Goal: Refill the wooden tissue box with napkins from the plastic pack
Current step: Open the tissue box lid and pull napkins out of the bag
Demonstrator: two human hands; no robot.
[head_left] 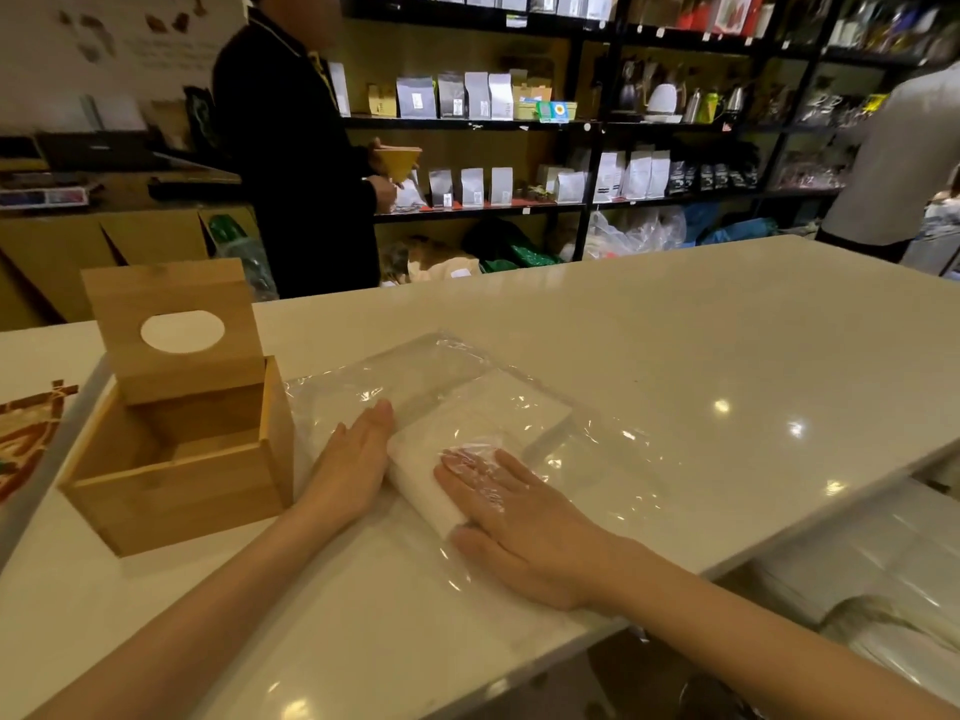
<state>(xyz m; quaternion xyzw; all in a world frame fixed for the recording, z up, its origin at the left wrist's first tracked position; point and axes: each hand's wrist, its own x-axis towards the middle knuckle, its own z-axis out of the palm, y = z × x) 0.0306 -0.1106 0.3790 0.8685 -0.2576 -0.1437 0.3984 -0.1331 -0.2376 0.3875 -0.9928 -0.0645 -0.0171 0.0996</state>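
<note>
The wooden tissue box (171, 491) stands on the white counter at the left, its hinged lid (171, 324) with an oval slot tilted up, and its inside looks empty. To its right lies the clear plastic pack (582, 449) with a stack of white napkins (467, 433) in it. My left hand (348, 465) rests flat against the stack's left side, outside the napkins. My right hand (519, 527) reaches into the pack's open end, fingers under the plastic film and on top of the stack, thumb at its near edge.
The white counter (727, 345) stretches far to the right, with its front edge at the lower right. A printed paper (26, 439) lies at the left edge. A person in black (296, 148) stands behind the counter by shelves of bags; another person (893, 163) is at the far right.
</note>
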